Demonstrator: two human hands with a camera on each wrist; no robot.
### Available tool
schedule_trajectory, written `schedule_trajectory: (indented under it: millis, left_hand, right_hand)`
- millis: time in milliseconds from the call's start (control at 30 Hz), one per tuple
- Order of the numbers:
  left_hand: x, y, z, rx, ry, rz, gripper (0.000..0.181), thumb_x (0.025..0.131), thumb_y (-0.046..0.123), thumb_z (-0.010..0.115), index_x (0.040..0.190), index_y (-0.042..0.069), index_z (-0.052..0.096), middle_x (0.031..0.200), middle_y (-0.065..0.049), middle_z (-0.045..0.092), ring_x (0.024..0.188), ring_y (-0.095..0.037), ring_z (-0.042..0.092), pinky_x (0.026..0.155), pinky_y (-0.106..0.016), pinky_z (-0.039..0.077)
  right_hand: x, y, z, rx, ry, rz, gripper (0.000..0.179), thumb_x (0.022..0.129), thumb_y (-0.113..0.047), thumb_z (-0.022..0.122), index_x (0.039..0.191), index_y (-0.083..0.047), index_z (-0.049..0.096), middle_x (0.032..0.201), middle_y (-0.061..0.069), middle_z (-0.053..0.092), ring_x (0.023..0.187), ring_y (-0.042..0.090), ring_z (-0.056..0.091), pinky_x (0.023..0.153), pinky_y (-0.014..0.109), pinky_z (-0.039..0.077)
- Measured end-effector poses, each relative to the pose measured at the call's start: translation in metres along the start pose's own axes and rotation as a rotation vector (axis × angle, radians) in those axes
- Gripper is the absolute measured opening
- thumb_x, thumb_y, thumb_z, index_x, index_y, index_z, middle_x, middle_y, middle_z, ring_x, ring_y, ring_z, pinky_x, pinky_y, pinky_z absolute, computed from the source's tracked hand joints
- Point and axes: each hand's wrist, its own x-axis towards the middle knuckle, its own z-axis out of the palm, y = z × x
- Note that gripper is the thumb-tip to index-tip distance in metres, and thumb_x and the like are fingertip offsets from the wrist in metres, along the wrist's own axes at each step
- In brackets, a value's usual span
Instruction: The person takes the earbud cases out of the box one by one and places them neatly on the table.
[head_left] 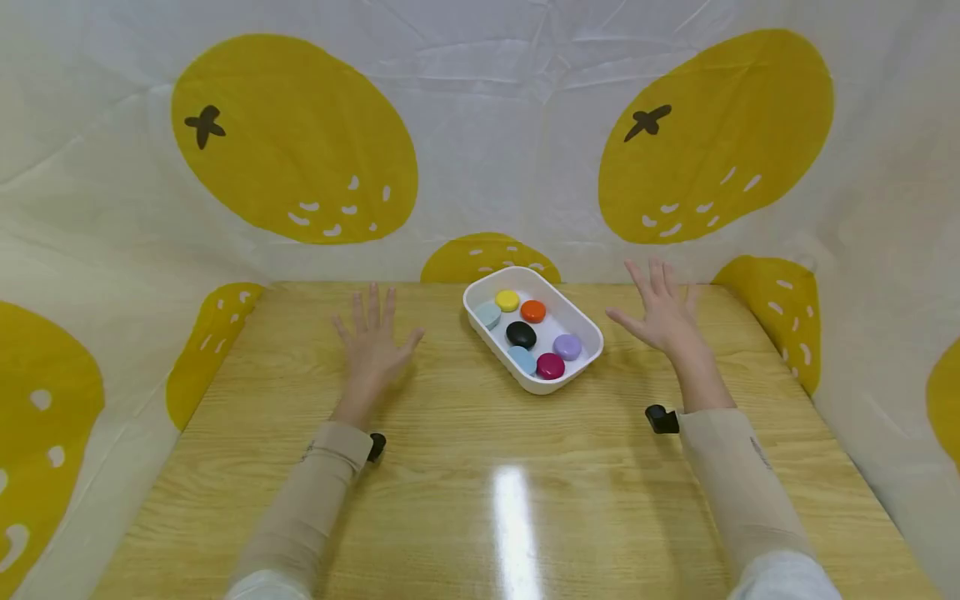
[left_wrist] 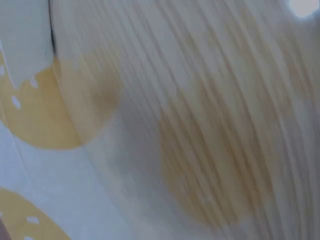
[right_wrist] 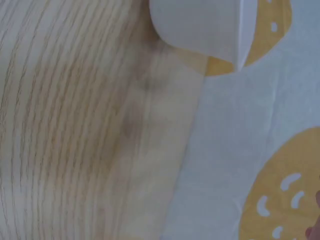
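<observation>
Between my hands, towards the back of the table, stands a white tray with rounded corners. In it lie several smooth round pieces, among them a yellow one, an orange one, a black one, a purple one and a crimson one. My left hand is to the left of the tray, fingers spread and holding nothing. On the other side my right hand also has spread fingers, apart from the tray. Part of the white tray shows in the right wrist view.
A wooden table lies under both arms, with a bright reflection near its front. White cloth with large yellow fruit prints hangs behind it and at both sides. Small black devices sit at both wrists.
</observation>
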Motion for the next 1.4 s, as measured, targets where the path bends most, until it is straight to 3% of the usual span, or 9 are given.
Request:
schedule_trajectory:
  millis: [233, 467, 767, 1067, 1267, 1400]
  left_hand:
    - [0.004, 0.052, 0.021, -0.081, 0.085, -0.088, 0.086, 0.088, 0.061, 0.034, 0.147, 0.014, -0.007, 0.149, -0.015, -0.021, 0.134, -0.034, -0.023, 0.103, -0.063, -0.007]
    - [0.003, 0.101, 0.044, -0.086, 0.066, -0.114, 0.088, 0.087, 0.064, 0.032, 0.147, 0.007, 0.002, 0.150, -0.017, -0.016, 0.135, -0.035, -0.021, 0.104, -0.063, -0.001]
    - [0.002, 0.148, 0.058, -0.134, -0.018, -0.204, 0.092, 0.086, 0.064, 0.032, 0.146, 0.001, 0.002, 0.150, -0.022, -0.010, 0.135, -0.039, -0.017, 0.105, -0.062, -0.003]
    - [-0.003, 0.165, 0.066, -0.151, -0.099, -0.259, 0.088, 0.089, 0.052, 0.039, 0.145, 0.001, -0.005, 0.149, -0.022, -0.015, 0.135, -0.040, -0.016, 0.105, -0.059, -0.008]
    - [-0.002, 0.163, 0.065, -0.106, -0.146, -0.272, 0.087, 0.088, 0.043, 0.043, 0.145, 0.001, -0.007, 0.151, -0.021, -0.011, 0.137, -0.039, -0.012, 0.107, -0.058, -0.005]
    - [-0.002, 0.151, 0.066, -0.071, -0.183, -0.257, 0.087, 0.087, 0.043, 0.045, 0.145, 0.001, -0.005, 0.151, -0.021, -0.008, 0.137, -0.040, -0.006, 0.107, -0.058, -0.003]
  right_hand:
    - [0.032, 0.005, 0.025, -0.009, 0.028, -0.153, 0.075, 0.087, -0.050, 0.050, 0.148, -0.024, 0.013, 0.154, 0.011, 0.003, 0.140, 0.029, -0.001, 0.108, 0.056, -0.004]
    - [0.063, -0.008, 0.052, -0.035, -0.078, -0.228, 0.072, 0.089, -0.053, 0.045, 0.148, -0.027, 0.012, 0.153, 0.013, 0.006, 0.139, 0.032, -0.001, 0.108, 0.056, -0.006]
    - [0.082, -0.016, 0.072, -0.100, -0.167, -0.199, 0.070, 0.090, -0.053, 0.043, 0.148, -0.025, 0.015, 0.153, 0.012, 0.003, 0.139, 0.034, -0.004, 0.106, 0.058, -0.009]
    - [0.083, -0.012, 0.081, -0.144, -0.253, -0.164, 0.064, 0.094, -0.049, 0.035, 0.148, -0.032, 0.005, 0.154, 0.012, -0.001, 0.139, 0.036, -0.004, 0.105, 0.059, -0.010]
    - [0.081, -0.015, 0.084, -0.127, -0.287, -0.147, 0.059, 0.097, -0.039, 0.032, 0.148, -0.032, 0.003, 0.154, 0.012, -0.002, 0.138, 0.036, -0.005, 0.104, 0.059, -0.013]
    - [0.073, -0.021, 0.088, -0.096, -0.300, -0.124, 0.059, 0.097, -0.038, 0.032, 0.148, -0.031, 0.002, 0.153, 0.013, -0.002, 0.138, 0.036, -0.009, 0.102, 0.058, -0.018]
